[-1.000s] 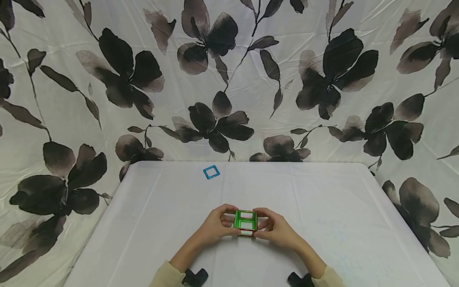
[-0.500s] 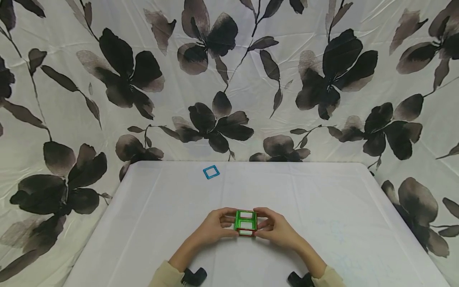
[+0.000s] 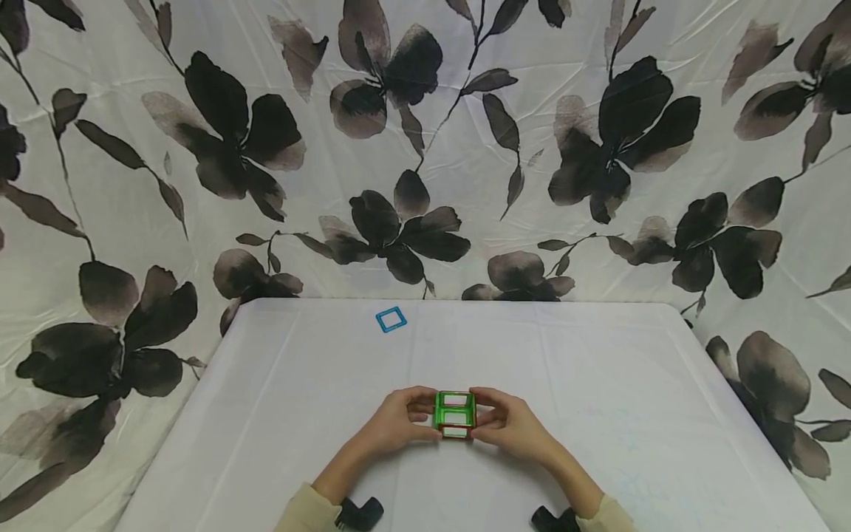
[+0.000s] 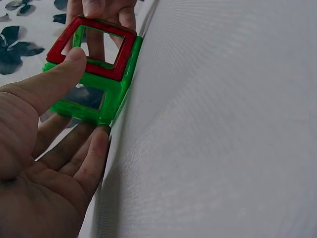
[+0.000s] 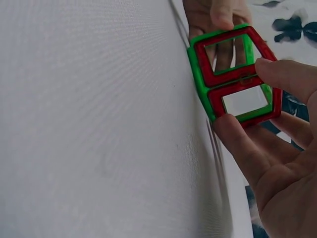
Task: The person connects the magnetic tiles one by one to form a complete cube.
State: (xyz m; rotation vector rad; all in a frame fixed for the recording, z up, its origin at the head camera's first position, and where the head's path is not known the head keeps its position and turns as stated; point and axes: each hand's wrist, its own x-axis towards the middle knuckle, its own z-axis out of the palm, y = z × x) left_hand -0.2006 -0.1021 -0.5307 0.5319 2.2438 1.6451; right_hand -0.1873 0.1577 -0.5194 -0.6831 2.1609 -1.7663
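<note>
A small box of magnetic tiles (image 3: 455,408), built from green and red square frames, stands on the white table before me. My left hand (image 3: 395,423) holds its left side, thumb at the near edge and fingers at the far one. On the opposite side my right hand (image 3: 517,424) grips it the same way. In the left wrist view the left thumb presses by a red tile (image 4: 88,69) above a green tile (image 4: 115,93). The right wrist view shows two red tiles (image 5: 218,79) meeting at a corner, near the right thumb. The box's underside is hidden.
A single blue square magnetic tile (image 3: 381,325) lies flat near the far edge of the white table (image 3: 598,384). Behind the table hangs a white cloth with dark flowers (image 3: 399,236). A black device (image 3: 361,514) sits at the left wrist, another (image 3: 554,519) at the right.
Almost nothing differs. Both hands keep their hold, and the left thumb and fingers have shifted very slightly along the box.
</note>
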